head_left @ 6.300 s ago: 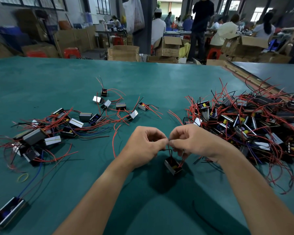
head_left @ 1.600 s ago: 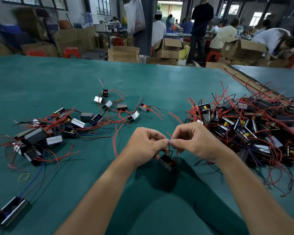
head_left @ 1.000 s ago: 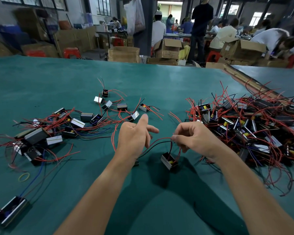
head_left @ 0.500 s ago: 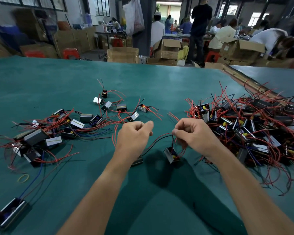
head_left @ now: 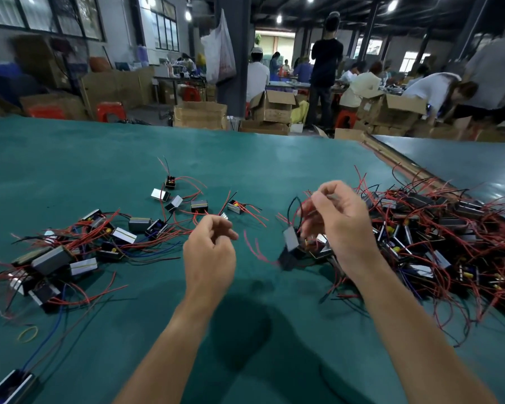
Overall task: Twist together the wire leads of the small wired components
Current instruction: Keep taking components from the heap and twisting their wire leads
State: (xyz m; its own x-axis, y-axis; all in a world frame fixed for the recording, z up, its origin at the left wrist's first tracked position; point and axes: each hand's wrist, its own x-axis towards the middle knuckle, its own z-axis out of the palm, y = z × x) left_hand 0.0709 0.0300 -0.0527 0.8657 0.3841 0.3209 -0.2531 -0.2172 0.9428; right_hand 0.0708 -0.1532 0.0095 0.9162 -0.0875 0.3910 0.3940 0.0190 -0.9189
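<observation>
right hand [head_left: 339, 221] pinches leads [head_left: 303, 208] | left hand [head_left: 210, 248] loose | component [head_left: 290, 243] at pile [head_left: 435, 237] edge

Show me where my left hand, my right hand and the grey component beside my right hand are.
left hand [head_left: 209, 249], head view, on the back of the hand.
right hand [head_left: 340, 223], head view, on the back of the hand.
grey component [head_left: 291, 242], head view, on its grey side face.

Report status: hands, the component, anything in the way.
Left hand loosely curled, holds nothing. Right hand pinches red and black leads; component at their lower end, blurred. Pile of wired parts crowds the right wrist.
</observation>
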